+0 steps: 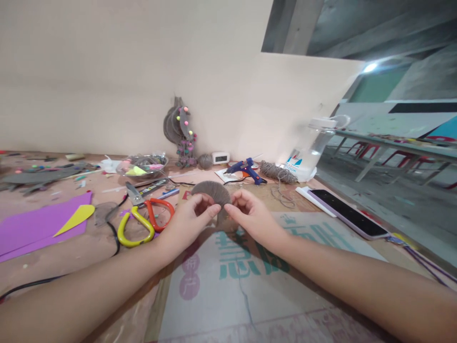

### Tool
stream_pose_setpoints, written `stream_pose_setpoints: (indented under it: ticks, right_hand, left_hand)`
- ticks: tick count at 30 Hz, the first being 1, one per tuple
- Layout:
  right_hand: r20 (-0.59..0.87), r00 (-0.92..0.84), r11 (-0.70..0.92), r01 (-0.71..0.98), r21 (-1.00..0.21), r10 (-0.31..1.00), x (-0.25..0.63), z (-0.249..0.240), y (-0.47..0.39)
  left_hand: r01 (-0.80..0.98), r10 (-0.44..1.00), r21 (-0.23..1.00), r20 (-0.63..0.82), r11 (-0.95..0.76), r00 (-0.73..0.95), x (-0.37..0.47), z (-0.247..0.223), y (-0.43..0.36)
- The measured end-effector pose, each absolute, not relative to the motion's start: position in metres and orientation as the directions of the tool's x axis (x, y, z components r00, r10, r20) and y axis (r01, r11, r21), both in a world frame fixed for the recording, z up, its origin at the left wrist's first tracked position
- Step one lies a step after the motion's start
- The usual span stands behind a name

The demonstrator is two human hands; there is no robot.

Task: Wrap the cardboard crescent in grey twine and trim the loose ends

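Observation:
Between my two hands is a grey-brown crescent-shaped piece wrapped in yarn (213, 189), held up a little above the printed cardboard sheet (285, 295). My left hand (200, 209) pinches its lower left part between thumb and fingers. From the other side my right hand (248, 209) closes thumb and fingertips at the piece's right edge. Both thumbs nearly meet in front of it, so part of the piece and the exact grip are hidden. Scissors (144, 219) with one yellow and one red-orange handle lie left of my left hand.
Behind my hands are a blue glue gun (246, 169), a grey yarn skein (278, 172) and a small digital clock (221, 157). A water bottle (303, 150) and a phone (348, 213) stand and lie at right. Purple sheets (43, 226) lie left; yarn ornaments (180, 126) hang on the wall.

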State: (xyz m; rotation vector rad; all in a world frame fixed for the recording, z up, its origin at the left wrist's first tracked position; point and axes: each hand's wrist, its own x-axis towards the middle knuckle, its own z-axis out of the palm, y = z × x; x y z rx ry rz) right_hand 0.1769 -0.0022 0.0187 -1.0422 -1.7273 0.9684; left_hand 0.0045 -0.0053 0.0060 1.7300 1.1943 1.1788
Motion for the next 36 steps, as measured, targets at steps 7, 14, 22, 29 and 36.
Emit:
stream_pose_setpoints:
  ticks: [7, 14, 22, 29, 36]
  right_hand:
    - [0.406, -0.322, 0.518, 0.484, -0.705, 0.855, 0.177, 0.017, -0.011]
    - [0.385, -0.476, 0.612, 0.592, -0.525, 0.790, 0.181, 0.021, -0.014]
    - [0.356, -0.552, 0.649, 0.543, -0.532, 0.754, 0.180, 0.030, -0.022]
    - [0.470, -0.348, 0.568, 0.664, -0.486, 0.811, 0.205, 0.059, 0.011]
    - [0.348, -0.570, 0.663, 0.691, -0.289, 0.745, 0.218, 0.022, 0.039]
  left_hand:
    - [0.209, 0.901, 0.911, 0.273, -0.355, 0.337, 0.005, 0.009, -0.009]
    - [0.246, 0.909, 0.908, 0.249, -0.339, 0.333, 0.002, 0.003, 0.000]
    - [0.230, 0.937, 0.938, 0.186, -0.259, 0.296, 0.003, 0.006, -0.003]
    - [0.153, 0.986, 0.974, 0.167, -0.170, 0.029, 0.000, 0.006, 0.000]
    - [0.038, 0.988, 0.993, 0.104, -0.109, 0.113, 0.006, 0.014, -0.002]
